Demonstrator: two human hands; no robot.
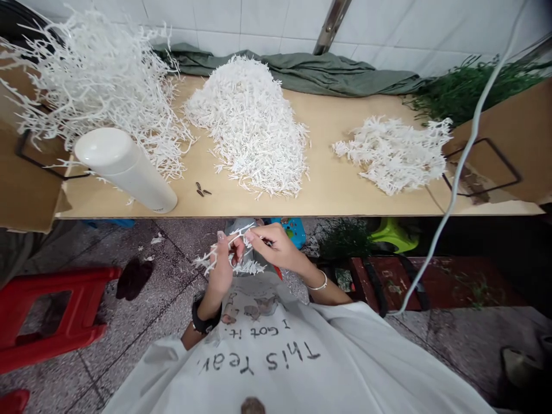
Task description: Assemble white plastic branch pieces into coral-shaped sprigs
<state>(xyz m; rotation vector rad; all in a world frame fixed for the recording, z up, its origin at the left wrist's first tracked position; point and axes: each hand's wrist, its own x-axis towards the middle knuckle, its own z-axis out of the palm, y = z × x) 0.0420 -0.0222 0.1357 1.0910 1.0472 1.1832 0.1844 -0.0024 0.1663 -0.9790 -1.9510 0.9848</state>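
"Shirt (310,382) is filling six o'clock; what's lying at twelve?"

"White heap (259,126), with a bottle (129,169) standing at ten. Near centre, towards seven, the left hand (221,267) and right hand (278,247) are pinching a white sprig (240,232)."

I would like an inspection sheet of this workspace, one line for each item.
Surface: flat tan tabletop, partly covered.
Job's things: thin white branching strand; tall tangled white pile, left; mound of short white pieces, middle; small loose white heap, right.
Clutter: white cylindrical bottle; three small dark seed-like pieces.
Grips: left hand and right hand, both closed on the strand.
Cables: pale grey cable crossing the right side.
Surroundings: dark green cloth along white tiled wall; red plastic stool, left.
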